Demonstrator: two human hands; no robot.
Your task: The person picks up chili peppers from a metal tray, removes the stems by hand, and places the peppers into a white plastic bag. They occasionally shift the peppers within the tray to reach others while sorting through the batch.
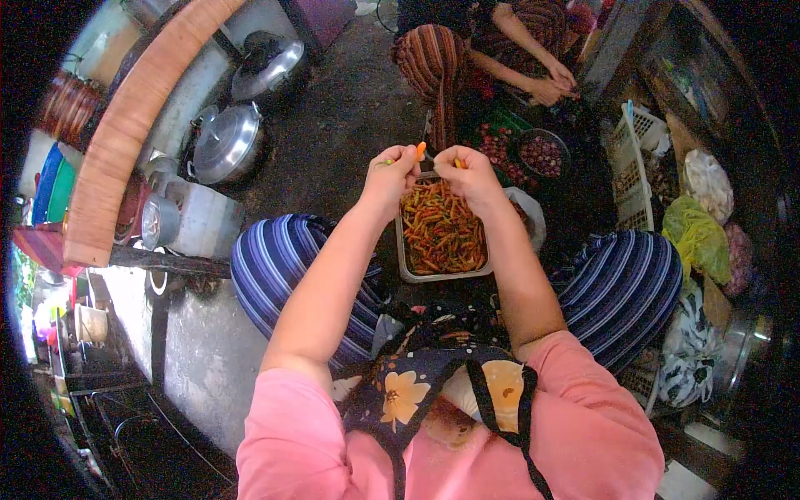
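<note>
A rectangular metal tray (403, 250) heaped with red, orange and green chillies (442, 229) stands on the floor between my knees. Above its far edge, my left hand (392, 177) is closed, with an orange chilli (422, 150) sticking up from the fingertips and a bit of green at its side. Close beside it on the right, my right hand (468, 173) pinches a small orange chilli (459, 163). The two hands are slightly apart. A clear plastic bag (530, 218) lies against the tray's right side.
Another person (533, 62) sits ahead, hands together, near a green crate and a bowl of shallots (542, 153). Lidded pots (227, 143) stand on the left. A white plastic basket (631, 171) and filled bags (698, 237) are on the right.
</note>
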